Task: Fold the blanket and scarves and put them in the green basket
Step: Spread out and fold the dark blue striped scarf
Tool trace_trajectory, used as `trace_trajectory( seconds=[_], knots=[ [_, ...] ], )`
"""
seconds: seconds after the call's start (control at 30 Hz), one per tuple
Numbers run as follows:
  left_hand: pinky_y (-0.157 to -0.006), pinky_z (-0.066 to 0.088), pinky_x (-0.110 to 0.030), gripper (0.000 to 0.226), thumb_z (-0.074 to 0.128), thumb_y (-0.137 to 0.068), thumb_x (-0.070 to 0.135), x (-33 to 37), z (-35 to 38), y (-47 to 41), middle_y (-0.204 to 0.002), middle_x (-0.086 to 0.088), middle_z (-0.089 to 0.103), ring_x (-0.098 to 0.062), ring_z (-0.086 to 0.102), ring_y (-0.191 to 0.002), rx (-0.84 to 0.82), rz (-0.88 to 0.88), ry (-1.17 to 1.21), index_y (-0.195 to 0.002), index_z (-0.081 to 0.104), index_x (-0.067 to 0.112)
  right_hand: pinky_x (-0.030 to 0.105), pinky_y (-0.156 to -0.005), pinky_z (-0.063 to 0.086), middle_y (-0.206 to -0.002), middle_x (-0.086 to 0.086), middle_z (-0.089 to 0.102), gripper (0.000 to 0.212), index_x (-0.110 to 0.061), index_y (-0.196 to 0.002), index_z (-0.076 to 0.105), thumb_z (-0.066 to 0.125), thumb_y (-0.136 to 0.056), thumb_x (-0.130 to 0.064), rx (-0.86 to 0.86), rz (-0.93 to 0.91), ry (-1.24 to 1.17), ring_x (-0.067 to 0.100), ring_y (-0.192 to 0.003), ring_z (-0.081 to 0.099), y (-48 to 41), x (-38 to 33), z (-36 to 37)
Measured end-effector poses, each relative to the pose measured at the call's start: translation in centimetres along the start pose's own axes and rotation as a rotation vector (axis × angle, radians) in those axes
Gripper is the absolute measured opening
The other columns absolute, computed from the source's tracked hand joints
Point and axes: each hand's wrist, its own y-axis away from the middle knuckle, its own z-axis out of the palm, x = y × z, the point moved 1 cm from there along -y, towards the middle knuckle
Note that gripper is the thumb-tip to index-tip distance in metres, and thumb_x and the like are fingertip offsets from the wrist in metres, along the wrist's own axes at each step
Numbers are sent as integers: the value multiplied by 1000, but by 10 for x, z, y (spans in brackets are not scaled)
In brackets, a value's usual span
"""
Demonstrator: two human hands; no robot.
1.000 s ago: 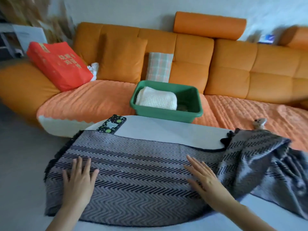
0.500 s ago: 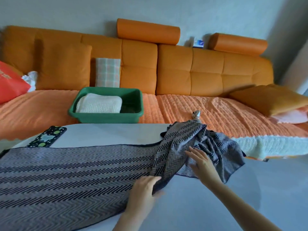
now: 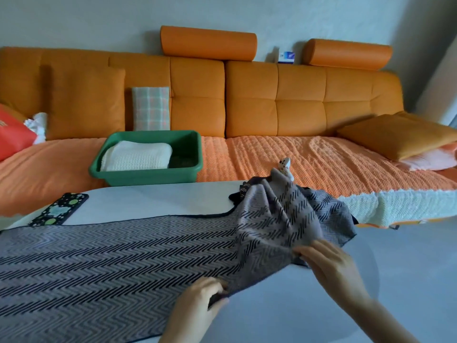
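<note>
A grey scarf with a black zigzag pattern [image 3: 103, 263] lies spread flat over the left part of the white table [image 3: 158, 201]; its right end is bunched up and lifted. My left hand [image 3: 197, 303] pinches the scarf's near edge. My right hand [image 3: 331, 266] grips the raised, crumpled end at its lower right. The green basket [image 3: 183, 177] sits on the sofa seat beyond the table, with a folded cream blanket [image 3: 137, 158] in its left half. Further scarves are not in sight.
A dark phone with green dots [image 3: 59, 209] lies at the table's far left. On the orange sofa [image 3: 296, 105] are a plaid cushion [image 3: 150, 108], a red bag [image 3: 12, 138], a small toy [image 3: 284, 167] and an orange pillow [image 3: 400, 134].
The view swung right. Both hands left the flat scarf: the left took the near edge, the right moved from atop the bunched end to its lower right and pulls it nearer.
</note>
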Motion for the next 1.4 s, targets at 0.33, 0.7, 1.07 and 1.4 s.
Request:
trace_trajectory(
  seconds=[0.33, 0.7, 1.07, 1.4],
  knots=[
    [-87, 47, -38, 85, 52, -39, 93, -34, -175, -55, -104, 8, 63, -14, 55, -88, 36, -130, -505, -106, 50, 42, 7, -59, 37, -76, -19, 53, 38, -39, -91, 66, 35, -90, -61, -399, 244, -153, -4, -72, 52, 87, 4, 7],
    [-111, 2, -45, 71, 5, -91, 64, -10, 62, -12, -148, -4, 32, -14, -13, -142, -87, -204, -449, -147, 17, 22, 36, -78, 50, -120, 7, 59, 64, -9, -132, 46, 57, -86, -52, -309, 1121, -392, 21, -95, 59, -26, 66, 48],
    [-109, 6, -46, 61, 17, -94, 59, -25, 78, -10, -146, -2, 37, -12, -7, -143, 83, -97, -531, -145, 26, 25, 28, -67, 40, -82, 7, 62, 14, -2, -93, 65, 62, -89, -15, 190, 1278, -443, 25, -78, 58, -35, 91, 36],
    [-109, 8, -45, 63, 16, -94, 59, -25, 76, -9, -145, 1, 37, -11, -7, -143, 117, -56, -546, -147, 11, 26, 37, -76, 44, -91, 17, 62, 14, -5, -89, 66, 66, -85, -19, -58, 1125, -221, 34, -89, 60, 58, 122, 4]
  ],
)
